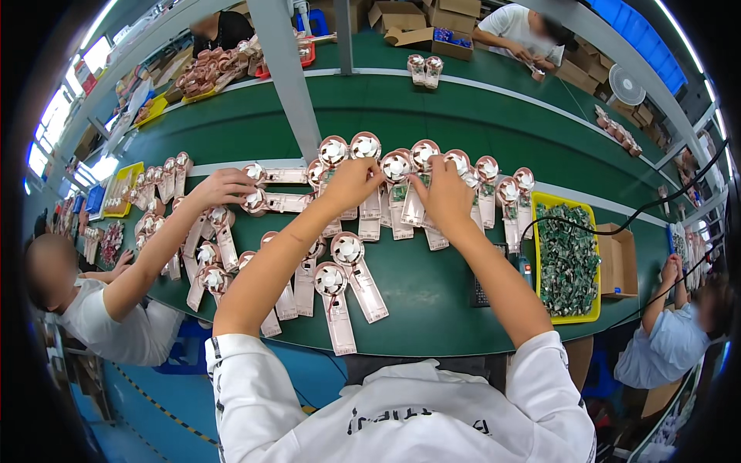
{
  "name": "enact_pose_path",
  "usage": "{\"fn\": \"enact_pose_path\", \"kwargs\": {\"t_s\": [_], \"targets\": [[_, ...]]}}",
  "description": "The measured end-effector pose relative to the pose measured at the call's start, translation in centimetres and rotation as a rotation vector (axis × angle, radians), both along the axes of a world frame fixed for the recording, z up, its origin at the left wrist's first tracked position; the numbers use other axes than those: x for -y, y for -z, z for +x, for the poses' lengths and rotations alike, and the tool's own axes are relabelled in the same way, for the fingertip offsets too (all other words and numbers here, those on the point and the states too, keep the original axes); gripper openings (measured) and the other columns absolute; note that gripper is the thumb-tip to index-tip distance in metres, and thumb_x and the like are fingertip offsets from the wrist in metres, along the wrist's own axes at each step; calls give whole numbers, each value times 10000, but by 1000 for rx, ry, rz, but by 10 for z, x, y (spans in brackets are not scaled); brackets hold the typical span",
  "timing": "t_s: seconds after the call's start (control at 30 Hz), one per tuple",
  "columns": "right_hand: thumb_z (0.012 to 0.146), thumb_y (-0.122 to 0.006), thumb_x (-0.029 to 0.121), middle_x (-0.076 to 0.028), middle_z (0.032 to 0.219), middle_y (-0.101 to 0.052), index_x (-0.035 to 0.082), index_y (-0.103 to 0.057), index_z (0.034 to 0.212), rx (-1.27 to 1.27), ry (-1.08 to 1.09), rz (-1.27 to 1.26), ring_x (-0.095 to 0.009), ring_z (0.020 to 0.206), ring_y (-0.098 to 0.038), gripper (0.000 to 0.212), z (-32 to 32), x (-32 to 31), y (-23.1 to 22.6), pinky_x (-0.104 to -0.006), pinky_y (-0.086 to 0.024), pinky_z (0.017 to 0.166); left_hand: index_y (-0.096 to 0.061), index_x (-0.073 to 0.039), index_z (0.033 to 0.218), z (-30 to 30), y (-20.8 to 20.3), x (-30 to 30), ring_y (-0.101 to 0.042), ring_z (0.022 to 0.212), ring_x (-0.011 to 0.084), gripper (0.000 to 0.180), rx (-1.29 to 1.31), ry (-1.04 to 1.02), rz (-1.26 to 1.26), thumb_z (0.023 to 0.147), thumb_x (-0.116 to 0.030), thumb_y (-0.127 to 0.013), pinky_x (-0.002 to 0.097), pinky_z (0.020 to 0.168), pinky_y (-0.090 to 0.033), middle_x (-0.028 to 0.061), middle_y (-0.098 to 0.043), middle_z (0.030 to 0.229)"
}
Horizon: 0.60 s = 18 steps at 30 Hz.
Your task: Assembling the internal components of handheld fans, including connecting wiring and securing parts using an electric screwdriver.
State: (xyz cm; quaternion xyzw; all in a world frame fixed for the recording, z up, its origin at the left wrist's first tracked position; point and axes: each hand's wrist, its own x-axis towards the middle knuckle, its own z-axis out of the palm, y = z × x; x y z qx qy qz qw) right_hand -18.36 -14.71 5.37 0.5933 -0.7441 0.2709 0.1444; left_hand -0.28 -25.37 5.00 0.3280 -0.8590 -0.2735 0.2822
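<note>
Several pink handheld fan halves with white blades, their handles open, stand in a row on the green bench. My left hand point(351, 185) has its fingers bent and pinched together beside one fan half point(396, 166); whatever lies between the fingertips is too small to make out. Close to its right, my right hand point(448, 193) has thumb and fingers closed around the edge of another fan half point(424, 153), covering part of its handle. Small green circuit boards show in some handles. Two more fan halves point(347, 248) lie nearer me, below my left forearm.
At right stands a yellow tray point(575, 318) heaped with green circuit boards, beside an open cardboard box point(620, 262). A black cable point(648, 208) hangs across it. A co-worker's hand point(228, 187) touches fans at left. A grey post point(289, 92) rises beyond the row.
</note>
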Motion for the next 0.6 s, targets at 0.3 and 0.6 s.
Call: {"fn": "enact_pose_path", "kwargs": {"t_s": [0.3,0.6], "targets": [[811,-722,373,-56,687,-644,68,-671,862,272,-140,91,-235,664,-649,313,-21,4,3,-368,-502,579,-633,14,817,-4,-3,-2,-632,556,174,250,119,-92,99,893,-224,-645,336,537,-478,125,-645,662],[854,-668,266,-141,748,-688,42,-658,891,238,-218,307,-283,715,-682,227,-32,11,-8,-410,-520,623,-639,37,858,2,-4,-2,-619,558,120,180,4,-37,457,910,-134,-619,249,500,-494,64,-650,670]]}}
